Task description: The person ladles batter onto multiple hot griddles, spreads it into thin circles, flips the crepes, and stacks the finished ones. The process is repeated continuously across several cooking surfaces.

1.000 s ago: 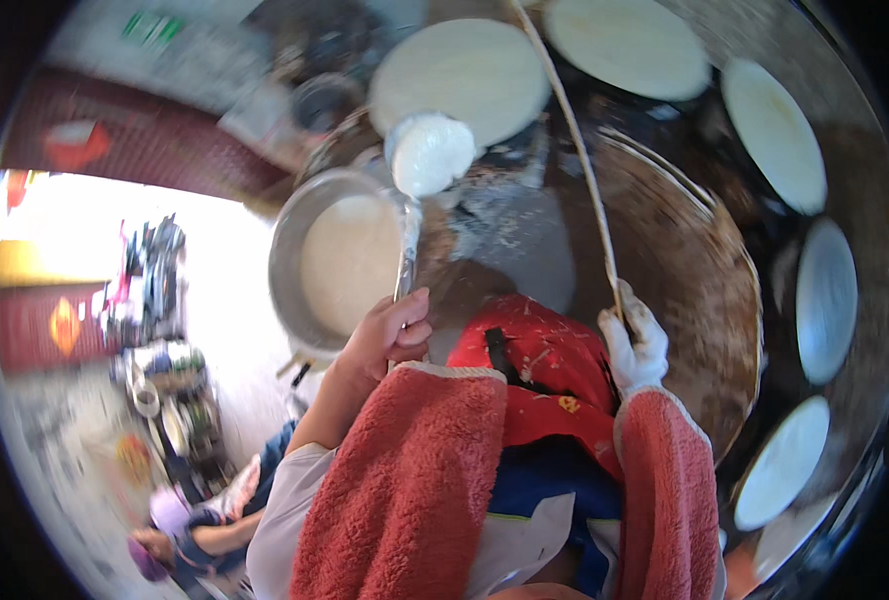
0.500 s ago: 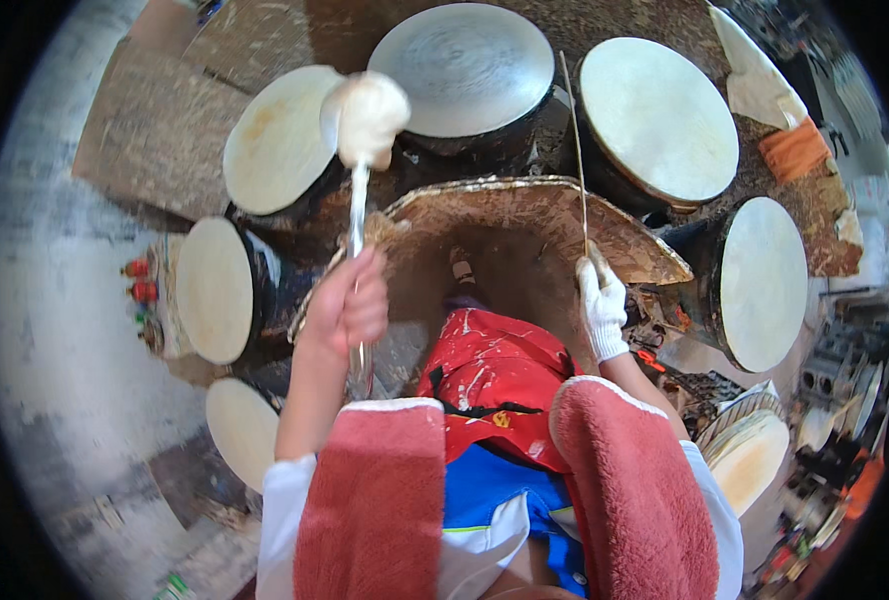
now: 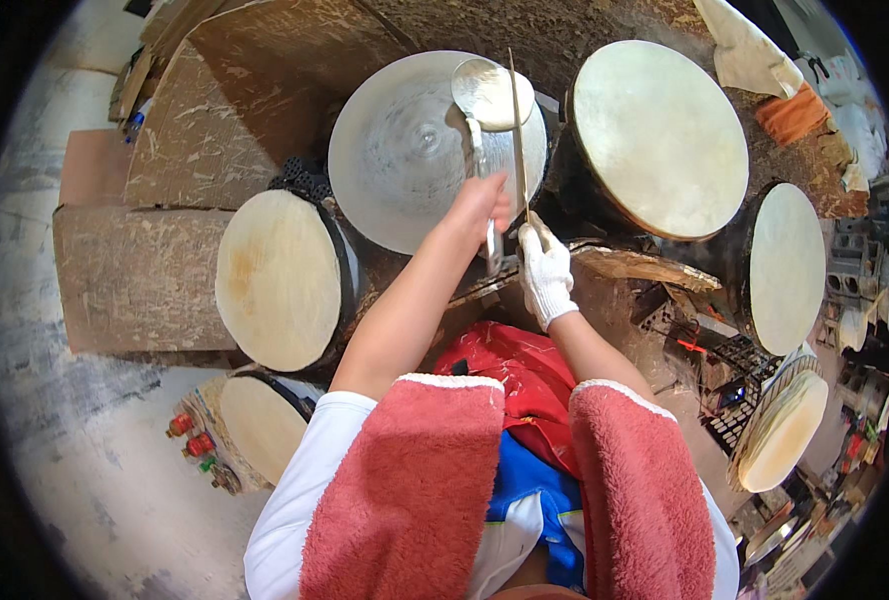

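Note:
My bare left hand (image 3: 481, 205) is closed around the handle of a ladle (image 3: 478, 150). The ladle's bowl, with cream-coloured batter (image 3: 500, 100) at it, is over the right part of a round grey griddle (image 3: 390, 150); whether it touches the surface I cannot tell. My right hand (image 3: 547, 272), in a white knitted glove, grips a long thin flat stick (image 3: 519, 120) that points away from me across the griddle's right side, beside the ladle. Cloudy smears mark this griddle. To its right, a pale sheet of batter (image 3: 662, 140) covers another round griddle.
More batter-covered round griddles curve around me: one at left (image 3: 280, 280), one at lower left (image 3: 263, 422), one at right (image 3: 788, 265). A stack of thin round pancakes (image 3: 785, 432) lies at lower right. An orange cloth (image 3: 793, 114) rests on the brown stained worktop (image 3: 575, 30).
The ladle has come down and right, from near the left griddle onto the grey one. My hands are closer together. The stick has moved left with my right hand, and the view has shifted.

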Available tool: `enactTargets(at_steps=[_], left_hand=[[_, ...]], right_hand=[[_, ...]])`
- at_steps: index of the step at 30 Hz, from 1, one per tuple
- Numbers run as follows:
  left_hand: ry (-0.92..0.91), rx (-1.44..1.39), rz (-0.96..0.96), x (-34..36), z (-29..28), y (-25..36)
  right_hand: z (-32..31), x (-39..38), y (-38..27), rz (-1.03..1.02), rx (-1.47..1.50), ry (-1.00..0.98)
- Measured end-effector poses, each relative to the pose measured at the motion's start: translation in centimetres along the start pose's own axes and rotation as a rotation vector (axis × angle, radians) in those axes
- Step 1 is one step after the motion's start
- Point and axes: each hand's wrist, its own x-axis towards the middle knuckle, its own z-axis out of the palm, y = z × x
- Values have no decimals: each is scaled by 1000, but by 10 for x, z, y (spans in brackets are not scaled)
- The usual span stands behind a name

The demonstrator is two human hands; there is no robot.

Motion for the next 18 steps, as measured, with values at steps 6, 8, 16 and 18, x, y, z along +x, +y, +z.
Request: enactTargets(at_steps=[6,8,16,18], left_hand=[[378,458,427,-49,-58,31],[320,223,584,-76,-68,59],[-425,-452,381,-166,-116,111],[-472,-455,451,-187,-139,109]], right_hand=[[16,1,-16,-24,-61,57],[40,14,-27,144,-42,27],[100,36,-48,-113,-260,-48],[72,20,-51,-58,-237,121]])
